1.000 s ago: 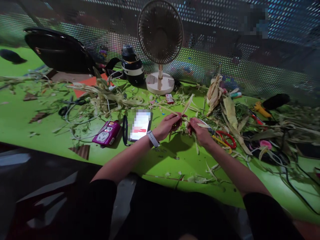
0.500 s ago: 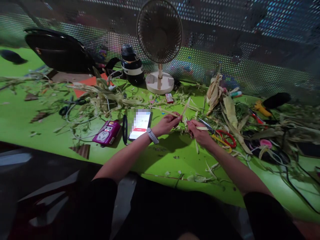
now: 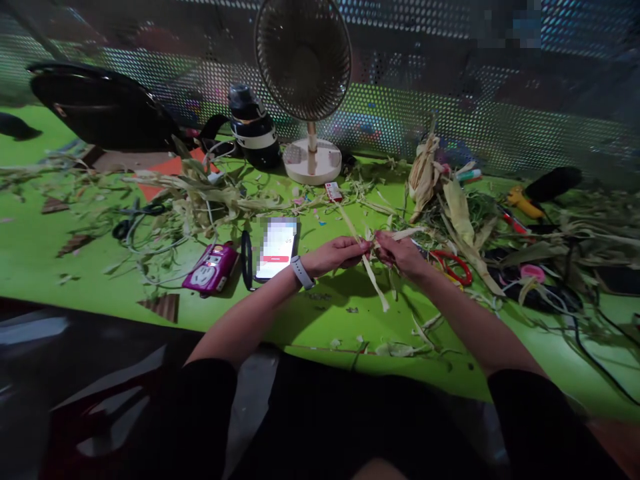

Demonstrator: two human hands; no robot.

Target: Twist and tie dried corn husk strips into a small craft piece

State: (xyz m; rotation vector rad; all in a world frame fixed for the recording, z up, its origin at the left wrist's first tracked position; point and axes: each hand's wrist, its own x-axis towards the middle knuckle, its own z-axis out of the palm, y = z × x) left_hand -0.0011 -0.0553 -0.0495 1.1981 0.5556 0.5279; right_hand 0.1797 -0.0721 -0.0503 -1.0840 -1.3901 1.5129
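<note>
Pale corn husk strips (image 3: 373, 273) cross between my two hands above the green table (image 3: 320, 327). My left hand (image 3: 345, 252), with a light watch band on its wrist, pinches the strips between thumb and fingers. Close beside it, my right hand (image 3: 400, 253) is closed on the husk strips too, and one strip sticks out to its right. One strip hangs down toward the table from between the hands, and another points up and away. Fingers partly hide where the strips meet. Red-handled scissors (image 3: 453, 265) lie just right of my right hand.
A lit phone (image 3: 277, 248) and a purple power socket (image 3: 211, 269) lie to the left. Behind stand a fan (image 3: 313, 163) and a dark bottle (image 3: 255, 137). Husk piles (image 3: 460, 217) cover the right; a yellow-handled tool (image 3: 524, 200) and cables lie there.
My hands have come closer together. A strip that pointed up from my left hand now hangs down toward me. The view has shifted slightly.
</note>
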